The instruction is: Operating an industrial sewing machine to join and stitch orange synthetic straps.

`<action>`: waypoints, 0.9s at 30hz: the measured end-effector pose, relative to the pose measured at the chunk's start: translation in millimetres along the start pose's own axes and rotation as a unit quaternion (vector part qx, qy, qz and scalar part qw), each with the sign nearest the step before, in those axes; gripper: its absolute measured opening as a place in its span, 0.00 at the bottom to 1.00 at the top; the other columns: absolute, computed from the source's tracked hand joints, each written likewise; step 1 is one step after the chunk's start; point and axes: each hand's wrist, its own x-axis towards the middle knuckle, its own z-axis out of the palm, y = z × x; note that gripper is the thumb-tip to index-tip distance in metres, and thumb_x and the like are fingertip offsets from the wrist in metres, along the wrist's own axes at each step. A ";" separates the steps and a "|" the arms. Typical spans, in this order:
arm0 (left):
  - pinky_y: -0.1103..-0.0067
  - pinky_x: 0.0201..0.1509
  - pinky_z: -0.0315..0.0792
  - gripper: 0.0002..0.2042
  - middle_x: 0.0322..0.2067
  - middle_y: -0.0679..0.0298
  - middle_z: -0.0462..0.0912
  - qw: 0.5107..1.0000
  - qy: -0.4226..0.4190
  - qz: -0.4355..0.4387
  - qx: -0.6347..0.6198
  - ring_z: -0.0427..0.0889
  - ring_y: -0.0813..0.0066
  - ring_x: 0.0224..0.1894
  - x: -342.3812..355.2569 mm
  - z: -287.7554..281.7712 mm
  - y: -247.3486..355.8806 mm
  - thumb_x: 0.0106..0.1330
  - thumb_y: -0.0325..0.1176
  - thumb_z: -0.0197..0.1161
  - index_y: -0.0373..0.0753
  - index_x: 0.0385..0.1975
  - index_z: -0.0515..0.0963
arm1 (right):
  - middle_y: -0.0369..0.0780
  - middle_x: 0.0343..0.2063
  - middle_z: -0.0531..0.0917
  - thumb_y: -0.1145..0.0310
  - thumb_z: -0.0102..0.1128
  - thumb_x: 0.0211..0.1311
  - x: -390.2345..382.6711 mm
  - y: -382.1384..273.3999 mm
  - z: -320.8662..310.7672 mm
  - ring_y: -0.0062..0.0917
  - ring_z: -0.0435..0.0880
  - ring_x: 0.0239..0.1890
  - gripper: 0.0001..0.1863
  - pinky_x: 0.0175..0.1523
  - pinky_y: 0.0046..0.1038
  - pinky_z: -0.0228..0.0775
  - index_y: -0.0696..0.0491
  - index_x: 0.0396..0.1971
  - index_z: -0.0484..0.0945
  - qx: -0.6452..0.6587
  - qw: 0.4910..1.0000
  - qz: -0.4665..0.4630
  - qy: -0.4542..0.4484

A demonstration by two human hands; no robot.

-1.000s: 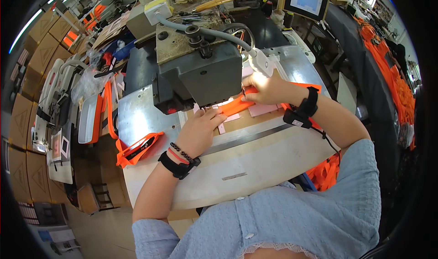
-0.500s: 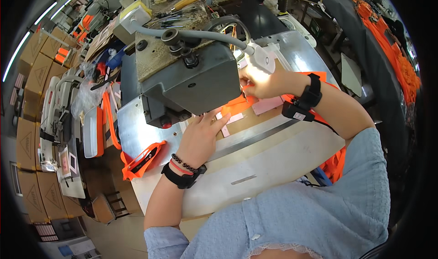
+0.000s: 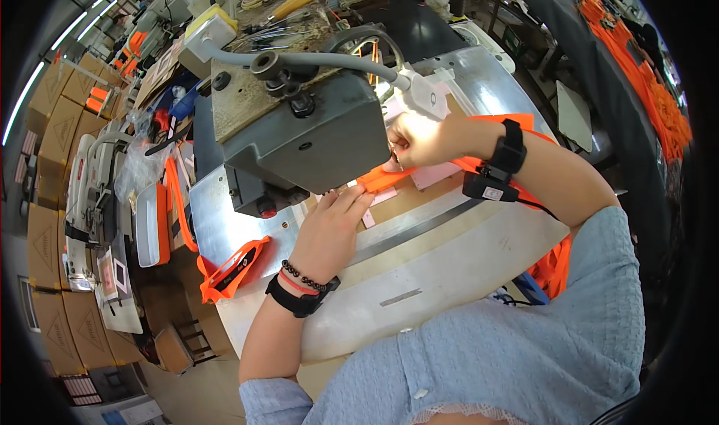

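- Orange fabric strip, head view: lies on a tan board below the front of a dark grey sewing machine head, slanting up to the right toward the right hand.
- Left hand: back up, fingers extended and loosely laid, not clenched; fingertips at the strip's left end, partly under the machine's edge.
- Right hand: fingers curled in, tips close together just above the strip — whether they pinch cloth or a small tool, cannot tell.
- White lamp on a grey gooseneck, just above the right hand; strong glare on the knuckles.
- Pink strips on the board, one beneath the right hand, others near the left fingertips.
- Black wristbands on both wrists; beads also on the left.
- Orange loop with a black patch, at the table's left edge.
- Farther left — an orange-and-white tray, then stacked cartons.
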 end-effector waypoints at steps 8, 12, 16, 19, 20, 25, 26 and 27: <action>0.64 0.60 0.71 0.28 0.57 0.53 0.75 0.998 -0.022 -0.020 -0.053 0.75 0.49 0.53 0.3 -5.3 3.5 0.53 0.17 0.53 0.36 0.58 0.74 | 0.43 0.21 0.83 0.64 0.72 0.55 13.7 3.3 14.4 0.27 0.79 0.23 0.15 0.31 0.33 0.70 0.61 0.27 0.82 -0.074 0.997 0.001 0.007; 0.64 0.62 0.71 0.29 0.59 0.49 0.71 0.998 -0.008 -0.013 -0.054 0.74 0.47 0.56 -0.8 -9.5 4.0 0.52 0.16 0.52 0.38 0.58 0.75 | 0.46 0.24 0.85 0.63 0.73 0.54 15.2 -0.5 14.1 0.31 0.83 0.26 0.15 0.34 0.34 0.74 0.62 0.27 0.83 -0.097 0.995 0.020 0.007; 0.64 0.62 0.71 0.30 0.60 0.48 0.67 0.995 -0.039 -0.047 -0.084 0.73 0.46 0.59 -1.2 -14.2 2.9 0.52 0.16 0.52 0.42 0.59 0.76 | 0.45 0.25 0.86 0.63 0.75 0.52 24.3 8.3 13.9 0.28 0.85 0.28 0.16 0.35 0.32 0.75 0.62 0.27 0.83 -0.078 0.997 0.009 -0.008; 0.64 0.61 0.72 0.30 0.59 0.48 0.68 0.996 -0.039 -0.038 -0.074 0.74 0.47 0.58 -1.5 -16.7 0.8 0.53 0.16 0.52 0.43 0.59 0.76 | 0.44 0.25 0.86 0.63 0.77 0.50 29.3 13.6 13.4 0.26 0.85 0.29 0.17 0.35 0.32 0.75 0.63 0.27 0.83 -0.045 0.999 0.012 -0.019; 0.64 0.61 0.72 0.30 0.59 0.48 0.68 0.996 -0.042 -0.034 -0.072 0.74 0.47 0.58 -1.0 -17.4 0.2 0.53 0.16 0.52 0.43 0.59 0.76 | 0.44 0.25 0.86 0.63 0.78 0.50 30.2 15.6 13.8 0.26 0.85 0.29 0.18 0.35 0.32 0.74 0.63 0.28 0.83 -0.031 0.999 0.014 -0.022; 0.64 0.59 0.73 0.28 0.58 0.49 0.70 0.997 -0.026 -0.028 -0.066 0.76 0.48 0.56 -1.0 -17.6 1.6 0.54 0.16 0.52 0.43 0.57 0.77 | 0.45 0.25 0.85 0.62 0.80 0.48 30.2 4.3 11.3 0.29 0.85 0.30 0.19 0.36 0.34 0.74 0.63 0.29 0.83 -0.071 0.996 0.050 -0.013; 0.64 0.58 0.74 0.27 0.57 0.50 0.71 0.995 -0.027 -0.034 -0.094 0.76 0.48 0.55 -1.3 -19.2 1.7 0.54 0.16 0.52 0.42 0.55 0.77 | 0.45 0.25 0.85 0.62 0.80 0.48 30.4 2.1 11.2 0.30 0.85 0.30 0.20 0.36 0.34 0.74 0.63 0.29 0.83 -0.086 0.995 0.055 -0.014; 0.64 0.58 0.74 0.26 0.56 0.50 0.72 0.991 -0.027 -0.040 -0.123 0.77 0.48 0.54 -1.9 -21.3 0.7 0.54 0.16 0.52 0.40 0.54 0.77 | 0.45 0.26 0.85 0.62 0.80 0.47 29.2 -1.7 10.2 0.31 0.85 0.30 0.20 0.36 0.34 0.74 0.63 0.30 0.83 -0.088 0.994 0.062 -0.017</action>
